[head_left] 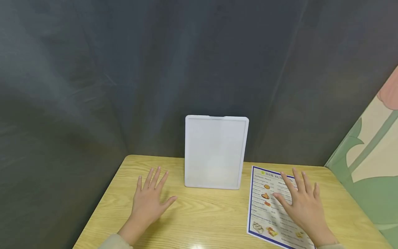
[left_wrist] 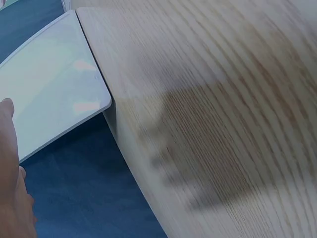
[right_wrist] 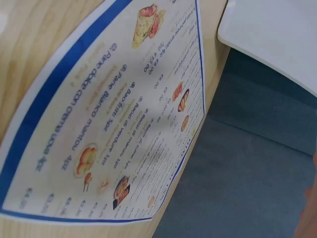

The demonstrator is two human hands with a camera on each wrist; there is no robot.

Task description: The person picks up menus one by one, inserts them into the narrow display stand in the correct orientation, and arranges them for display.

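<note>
A white upright panel (head_left: 214, 152) stands at the back middle of the wooden table (head_left: 202, 214); its corner shows in the left wrist view (left_wrist: 54, 89) and the right wrist view (right_wrist: 277, 34). A printed menu sheet with a blue border (head_left: 270, 207) lies flat at the right, filling the right wrist view (right_wrist: 114, 119). My left hand (head_left: 149, 200) lies flat on the bare wood left of the panel, fingers spread. My right hand (head_left: 300, 202) rests with straight fingers on the menu. Neither hand holds anything.
A dark grey cloth backdrop (head_left: 124, 76) hangs behind and to the left of the table. A green and cream patterned wall (head_left: 370, 155) stands at the right. The table's rounded back corner (left_wrist: 119, 148) lies near the panel.
</note>
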